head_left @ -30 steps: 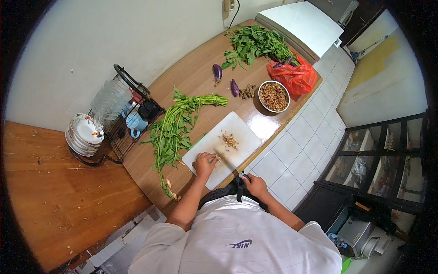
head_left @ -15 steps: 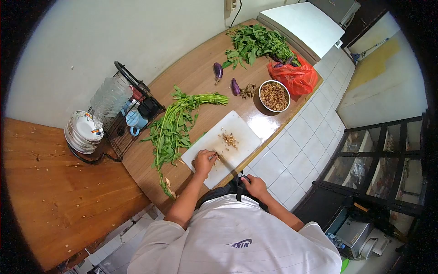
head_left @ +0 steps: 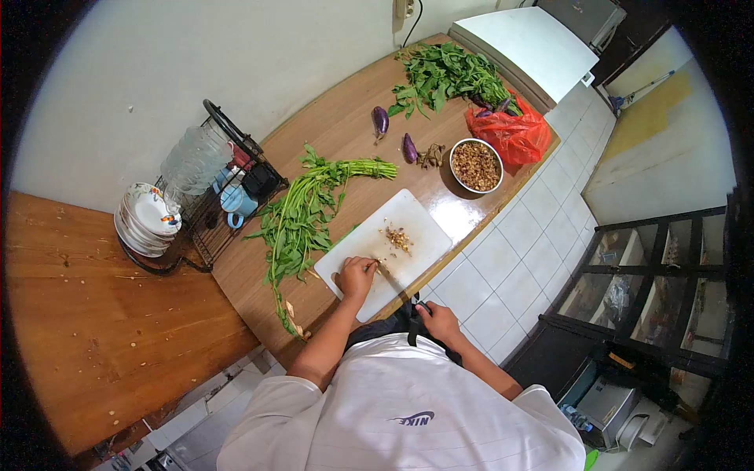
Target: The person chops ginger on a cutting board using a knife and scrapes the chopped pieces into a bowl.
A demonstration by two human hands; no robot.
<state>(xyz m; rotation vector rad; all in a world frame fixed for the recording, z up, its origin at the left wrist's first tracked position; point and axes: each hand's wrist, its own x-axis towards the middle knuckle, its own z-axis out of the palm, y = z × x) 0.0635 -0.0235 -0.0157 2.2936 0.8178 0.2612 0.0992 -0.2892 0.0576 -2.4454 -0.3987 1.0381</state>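
A white cutting board [head_left: 420, 216] lies near the table's edge in front of me. My right hand [head_left: 439, 319] is wrapped around the black handle of a knife [head_left: 398, 288], whose blade reaches over the board toward my left fingertips. Pinched fingers of my left hand [head_left: 358, 277] rest at the board's left side, on a small brownish piece too tiny to name. Just beyond the knife tip sits a little heap of chopped brown bits [head_left: 398, 239]. A round metal bowl [head_left: 452, 166] full of similar chopped brown bits [head_left: 476, 166] stands farther back on the right.
Left of the board lies a bunch of leafy greens [head_left: 302, 212]. Two purple eggplants [head_left: 380, 120] and dark brown scraps [head_left: 431, 155] are behind it. A red plastic bag [head_left: 514, 140] and more greens [head_left: 444, 74] occupy the far end. A dish rack [head_left: 206, 235] with cups stands left.
The view has shifted slightly, moving the scene a little to the right. Both hands keep their grips, with the knife blade still by the left fingertips.
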